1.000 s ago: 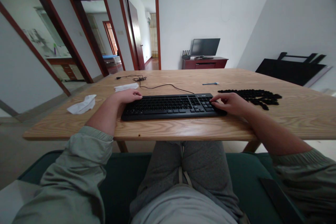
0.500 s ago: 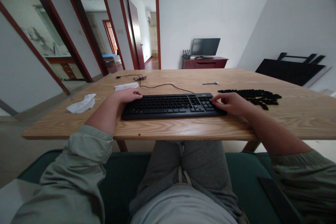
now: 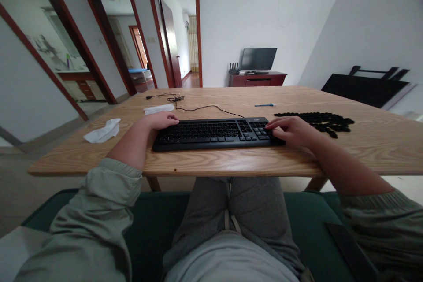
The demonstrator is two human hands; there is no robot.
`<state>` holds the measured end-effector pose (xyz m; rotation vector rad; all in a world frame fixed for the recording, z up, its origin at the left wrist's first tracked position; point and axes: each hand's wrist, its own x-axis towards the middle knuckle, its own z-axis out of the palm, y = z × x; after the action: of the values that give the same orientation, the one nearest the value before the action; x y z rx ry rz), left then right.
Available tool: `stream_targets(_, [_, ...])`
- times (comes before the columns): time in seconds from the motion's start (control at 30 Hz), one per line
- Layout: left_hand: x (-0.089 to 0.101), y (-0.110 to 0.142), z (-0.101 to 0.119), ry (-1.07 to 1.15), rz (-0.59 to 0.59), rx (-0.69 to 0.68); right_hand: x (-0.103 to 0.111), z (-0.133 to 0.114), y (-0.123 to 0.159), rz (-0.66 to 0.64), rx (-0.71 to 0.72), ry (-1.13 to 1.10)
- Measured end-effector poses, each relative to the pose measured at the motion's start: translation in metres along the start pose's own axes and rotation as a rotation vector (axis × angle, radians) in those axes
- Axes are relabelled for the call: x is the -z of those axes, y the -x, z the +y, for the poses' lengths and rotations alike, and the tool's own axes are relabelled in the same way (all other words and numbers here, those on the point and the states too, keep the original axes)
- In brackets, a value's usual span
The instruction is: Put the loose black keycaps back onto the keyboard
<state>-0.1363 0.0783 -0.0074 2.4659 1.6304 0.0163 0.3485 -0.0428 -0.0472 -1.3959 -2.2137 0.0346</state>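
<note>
A black keyboard (image 3: 205, 132) lies near the table's front edge. Many of its main keys look bare and dotted, while fuller keys show along the bottom row and on the number pad. My left hand (image 3: 161, 120) grips the far left corner with curled fingers. Over the number pad, the forefinger of my right hand (image 3: 291, 130) touches the keys; the thumb is a little apart from it, and I see nothing between them. Just beyond the right hand, small black pieces (image 3: 330, 119) that look like keycaps lie in rows.
The keyboard's cable (image 3: 211, 107) runs back across the wooden table (image 3: 231, 163) to a coil. Two white tissues, one crumpled (image 3: 103, 131) and one flat (image 3: 159, 109), lie at left. A thin blue tool, perhaps a brush (image 3: 264, 105), lies behind the keyboard.
My right thumb has drawn back slightly from the forefinger, which stays extended on the number pad. The left hand and keyboard have not visibly moved.
</note>
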Motion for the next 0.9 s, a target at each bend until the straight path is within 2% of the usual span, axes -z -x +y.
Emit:
stream_targets(0.2, [0.000,0.001,0.000,-0.016,0.002,0.005,-0.002,-0.012,0.010,0.019,0.030,0.208])
stream_targets(0.37, [0.000,0.000,-0.001,-0.004,0.002,0.004,-0.007,-0.022,0.012,0.056,0.059,0.294])
stream_targets(0.63, [0.001,0.002,0.003,-0.024,-0.005,0.017,-0.008,-0.010,0.008,0.096,-0.076,0.186])
stream_targets(0.8, [0.002,0.004,0.006,-0.038,-0.004,0.041,-0.005,-0.012,0.008,0.101,-0.027,0.126])
stream_targets(0.9, [0.002,0.003,0.006,-0.032,-0.003,0.040,-0.006,-0.013,0.009,0.110,-0.058,0.122])
